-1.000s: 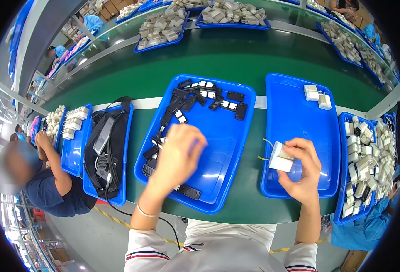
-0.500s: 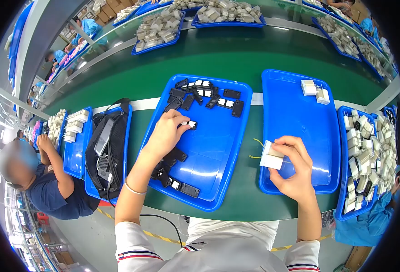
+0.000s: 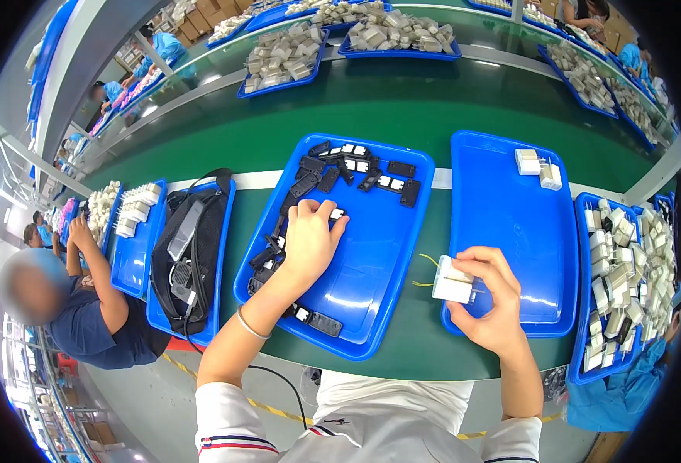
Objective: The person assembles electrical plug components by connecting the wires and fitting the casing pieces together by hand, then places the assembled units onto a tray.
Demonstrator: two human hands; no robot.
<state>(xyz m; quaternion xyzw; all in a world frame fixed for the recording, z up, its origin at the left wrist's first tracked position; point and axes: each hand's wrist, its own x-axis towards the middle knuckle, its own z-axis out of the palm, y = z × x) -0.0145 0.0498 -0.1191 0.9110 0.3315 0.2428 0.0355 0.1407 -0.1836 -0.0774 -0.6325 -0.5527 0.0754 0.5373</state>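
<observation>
Housing [image 3: 455, 288], white: grasped in right hand [image 3: 499, 309] at left edge of right tray [image 3: 510, 208]; loose wires [image 3: 424, 285] could snag if dragged. Left hand [image 3: 311, 241]: fingers about black-and-white part [image 3: 338, 214], left tray [image 3: 371, 255]; grip unclear.

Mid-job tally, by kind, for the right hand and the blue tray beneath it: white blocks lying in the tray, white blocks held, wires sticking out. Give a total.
White blocks lying in the blue tray: 2
Held white block, in the right hand: 1
Yellowish wires sticking out of it: 2
Total: 5
</observation>
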